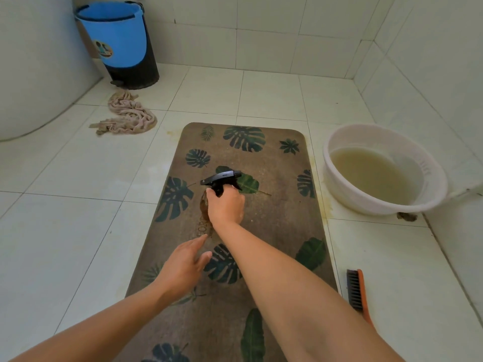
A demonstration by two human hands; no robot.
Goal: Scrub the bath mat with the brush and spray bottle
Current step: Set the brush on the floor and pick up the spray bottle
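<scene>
One view only, the head camera, looking down the mat.

Mat [282, 202]: flat on the tiled floor, directly ahead of the person, long axis running straight away from them. Both forearms reach out over it.

Right hand [226, 206]: over the middle of the mat, fingers curled round the neck of the bottle [220, 178]. The black trigger head shows above the knuckles, nozzle pointing left. The bottle's brownish body is mostly hidden by the hand, so whether its base rests on the mat cannot be told.

Left hand [183, 267]: nearer the person and left of the right wrist, fingers straight and holding nothing. It is low over the mat's left half; contact cannot be confirmed. The hands are apart.

Brush [356, 291]: on the tiles just beside the mat's right edge, near the person, untouched. Its long axis runs roughly parallel to the mat's, bristles facing the mat.

Assessment: spraying appears to be in hand and scrubbing not yet begun. The brush lies outside the right forearm, so the right hand is nearer but occupied. The free left hand would have to cross under or over the right arm to reach it.

Basin [418, 163]: murky water, on the floor right of the mat's far half, well apart from both hands.
</scene>
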